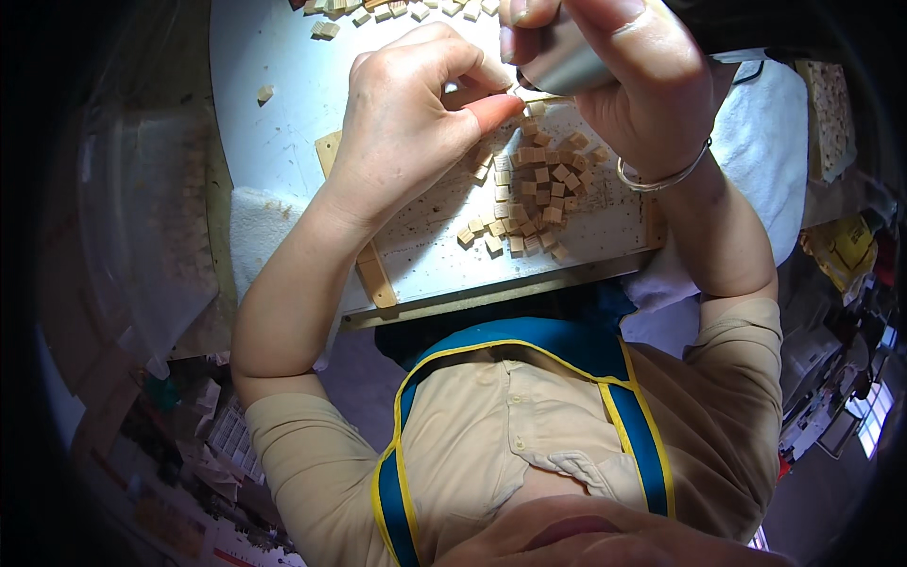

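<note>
My left hand (406, 118) reaches over the board with thumb and forefinger pinched together; whatever lies between the tips is too small to make out. Close to it, my right hand (666, 90) is raised and wrapped around a smooth grey metallic tool (569, 59), whose kind I cannot tell. The tool's lower end comes near the left fingertips. Below both hands, a loose heap of small pale wooden cubes (543, 194) lies on a white board (425, 260) edged with wooden strips (375, 276). One cube (537, 109) sits just beside the left thumb tip.
More wooden cubes (420, 11) lie along the far side of the white table (269, 57), with a single cube (265, 94) at the left. White towels (260, 227) pad both sides. A clear plastic container (156, 227) stands left, a yellow bag (841, 250) right.
</note>
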